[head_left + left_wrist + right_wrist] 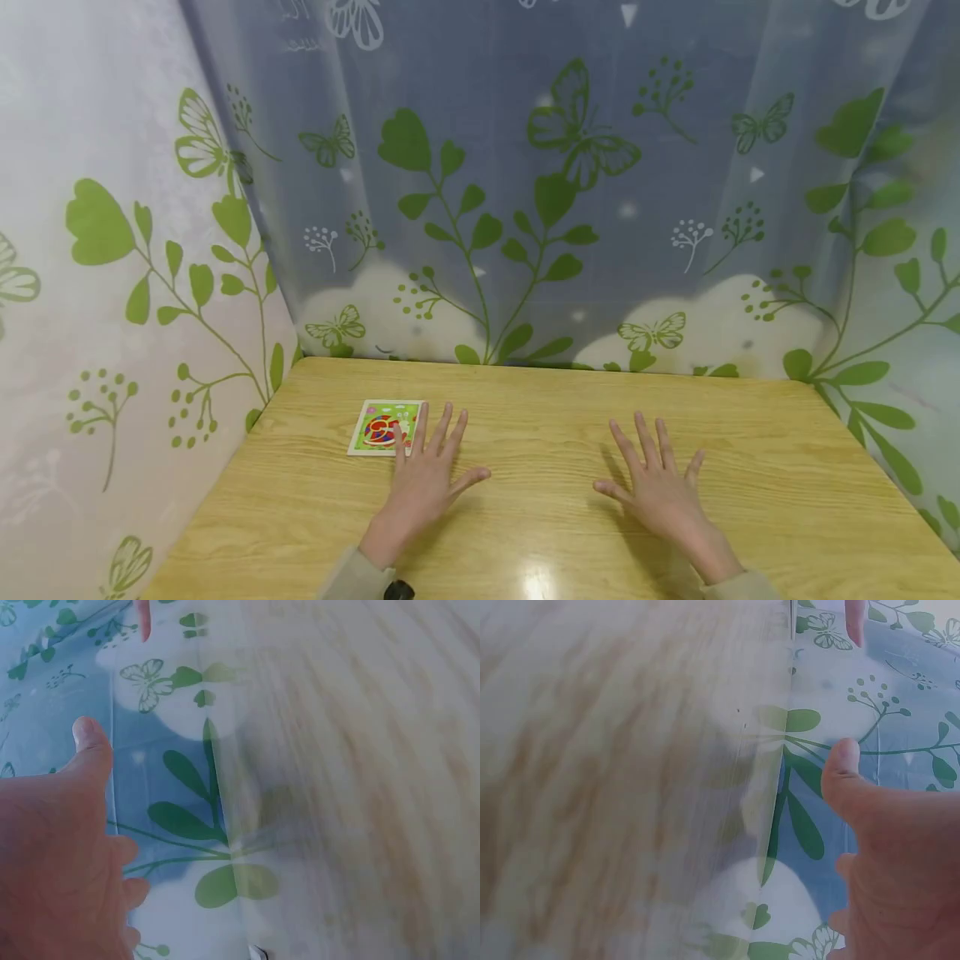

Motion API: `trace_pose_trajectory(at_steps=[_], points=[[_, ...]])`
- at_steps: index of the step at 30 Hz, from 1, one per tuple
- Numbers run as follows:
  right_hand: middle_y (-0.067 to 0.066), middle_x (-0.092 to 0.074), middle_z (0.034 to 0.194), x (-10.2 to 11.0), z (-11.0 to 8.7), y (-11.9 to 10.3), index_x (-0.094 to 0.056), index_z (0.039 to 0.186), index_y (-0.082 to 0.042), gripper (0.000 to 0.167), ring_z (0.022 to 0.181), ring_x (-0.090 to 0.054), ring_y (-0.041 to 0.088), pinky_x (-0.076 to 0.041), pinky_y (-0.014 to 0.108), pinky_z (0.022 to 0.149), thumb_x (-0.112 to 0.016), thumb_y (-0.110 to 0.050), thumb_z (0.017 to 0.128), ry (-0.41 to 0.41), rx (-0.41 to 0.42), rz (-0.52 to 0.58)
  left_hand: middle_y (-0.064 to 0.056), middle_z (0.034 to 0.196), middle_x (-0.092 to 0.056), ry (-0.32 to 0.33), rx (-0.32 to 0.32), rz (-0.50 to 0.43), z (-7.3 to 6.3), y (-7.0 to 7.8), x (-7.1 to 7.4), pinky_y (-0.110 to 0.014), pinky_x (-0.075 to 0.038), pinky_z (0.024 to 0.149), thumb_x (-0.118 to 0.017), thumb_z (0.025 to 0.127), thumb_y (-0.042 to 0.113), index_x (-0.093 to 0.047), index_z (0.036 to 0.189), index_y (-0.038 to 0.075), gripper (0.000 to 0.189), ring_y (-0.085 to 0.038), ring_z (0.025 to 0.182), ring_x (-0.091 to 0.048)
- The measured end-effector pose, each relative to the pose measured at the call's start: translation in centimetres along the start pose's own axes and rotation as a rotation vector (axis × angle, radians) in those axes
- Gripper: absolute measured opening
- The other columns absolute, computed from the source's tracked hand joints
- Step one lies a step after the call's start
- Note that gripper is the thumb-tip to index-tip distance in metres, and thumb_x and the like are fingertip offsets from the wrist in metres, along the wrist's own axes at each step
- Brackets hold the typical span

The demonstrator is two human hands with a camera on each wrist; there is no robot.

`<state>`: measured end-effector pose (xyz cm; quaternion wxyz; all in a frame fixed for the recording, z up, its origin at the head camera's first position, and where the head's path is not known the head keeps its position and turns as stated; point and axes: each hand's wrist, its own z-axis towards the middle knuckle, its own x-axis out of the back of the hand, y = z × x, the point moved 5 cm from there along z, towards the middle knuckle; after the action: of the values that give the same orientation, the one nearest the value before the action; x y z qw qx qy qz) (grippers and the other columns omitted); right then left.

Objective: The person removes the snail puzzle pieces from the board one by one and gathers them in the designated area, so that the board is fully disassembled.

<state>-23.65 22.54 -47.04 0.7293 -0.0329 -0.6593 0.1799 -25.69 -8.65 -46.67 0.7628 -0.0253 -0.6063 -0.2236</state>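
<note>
A small square snail picture [371, 429] with a white border and green ground lies at the left of the wooden table [540, 433]. My left hand [423, 487] is held over the table with its fingers spread; the fingertips overlap the right part of the picture in the head view. To the right, my right hand [663, 500] is also spread, thumb turned inward, and its shadow falls on the wood. Neither hand holds anything. In the left wrist view the left hand [60, 855] shows its thumb extended, as does the right hand [907, 855] in the right wrist view.
A blue-grey curtain [510, 275] with green leaves and butterflies hangs along the table's back edge. Matching cloth [157, 333] borders the left side, and more hangs at the right. A dark round object [399, 590] sits by the left sleeve.
</note>
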Motion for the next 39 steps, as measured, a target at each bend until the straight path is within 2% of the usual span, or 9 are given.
trace_pose_trajectory(at_steps=[2,6,8,10,16,21,28,32,39], points=[[0.022,-0.004,0.168,-0.1,0.0,0.1,-0.012,0.164,-0.027,0.090,0.151,-0.002,0.051,0.005,0.089,0.098,-0.061,-0.058,0.094,0.020,0.007,0.009,-0.012,0.167,-0.022,-0.006,-0.009,-0.034,0.0,0.1,-0.1,-0.075,-0.006,0.115,-0.049,0.095,0.067,-0.030,0.161,0.015,0.086,-0.044,0.153,-0.007],[0.028,-0.013,0.165,0.2,0.4,0.0,-0.010,0.164,-0.025,0.089,0.146,-0.017,0.057,-0.014,0.088,0.098,-0.062,-0.051,0.097,0.059,0.022,0.054,-0.011,0.167,-0.019,-0.039,-0.032,-0.144,0.2,0.2,-0.2,-0.076,-0.006,0.114,-0.051,0.099,0.059,-0.027,0.161,0.015,0.080,-0.044,0.153,-0.005],[0.030,-0.016,0.163,0.5,0.7,-0.2,-0.014,0.164,-0.019,0.086,0.143,-0.023,0.058,-0.024,0.086,0.097,-0.062,-0.047,0.099,0.079,0.036,0.091,-0.012,0.167,-0.019,-0.048,-0.047,-0.223,0.5,0.3,-0.1,-0.076,-0.005,0.114,-0.051,0.102,0.053,-0.026,0.161,0.013,0.076,-0.044,0.153,-0.004],[0.032,-0.017,0.162,0.9,1.0,-0.4,-0.017,0.163,-0.013,0.083,0.143,-0.024,0.058,-0.029,0.082,0.099,-0.061,-0.044,0.101,0.083,0.048,0.123,-0.014,0.166,-0.020,-0.046,-0.068,-0.310,0.8,0.3,0.1,-0.074,-0.007,0.115,-0.050,0.105,0.046,-0.026,0.161,0.010,0.071,-0.044,0.153,-0.006],[0.032,-0.029,0.158,1.6,1.6,-0.9,-0.026,0.160,-0.004,0.075,0.138,-0.035,0.057,-0.034,0.072,0.105,-0.060,-0.038,0.102,0.124,0.040,0.230,-0.014,0.163,-0.031,-0.031,-0.072,-0.576,1.6,-0.3,0.7,-0.061,-0.023,0.119,-0.041,0.110,0.037,-0.030,0.159,0.007,0.059,-0.040,0.150,-0.026],[0.026,-0.044,0.152,2.0,1.9,-1.1,-0.036,0.156,-0.003,0.065,0.133,-0.047,0.049,-0.041,0.063,0.106,-0.061,-0.031,0.103,0.190,0.025,0.351,-0.011,0.152,-0.050,0.048,-0.024,-0.705,1.9,-1.3,1.4,-0.053,-0.042,0.111,-0.039,0.112,0.033,-0.043,0.154,0.007,0.049,-0.033,0.137,-0.050],[0.024,-0.060,0.138,2.0,2.4,-1.8,-0.054,0.142,0.003,0.046,0.118,-0.063,0.043,-0.054,0.053,0.094,-0.063,-0.016,0.102,0.263,0.066,0.549,-0.009,0.133,-0.067,0.128,0.019,-0.781,1.9,-2.9,2.0,-0.050,-0.052,0.099,-0.044,0.111,0.028,-0.060,0.138,0.006,0.040,-0.028,0.118,-0.066],[0.024,-0.063,0.134,1.6,2.6,-2.4,-0.057,0.138,0.005,0.041,0.114,-0.065,0.043,-0.056,0.050,0.091,-0.063,-0.011,0.101,0.247,0.066,0.638,-0.008,0.129,-0.069,0.143,0.059,-0.794,1.8,-4.0,2.2,-0.049,-0.053,0.098,-0.047,0.109,0.027,-0.064,0.134,0.009,0.035,-0.025,0.114,-0.068],[0.025,-0.063,0.133,0.3,3.1,-3.6,-0.057,0.138,0.007,0.041,0.112,-0.067,0.041,-0.057,0.046,0.090,-0.062,-0.011,0.101,0.200,0.089,0.706,-0.009,0.129,-0.069,0.173,0.101,-0.789,1.6,-6.3,2.5,-0.044,-0.057,0.091,-0.048,0.109,0.024,-0.065,0.132,0.011,0.031,-0.026,0.113,-0.069]])
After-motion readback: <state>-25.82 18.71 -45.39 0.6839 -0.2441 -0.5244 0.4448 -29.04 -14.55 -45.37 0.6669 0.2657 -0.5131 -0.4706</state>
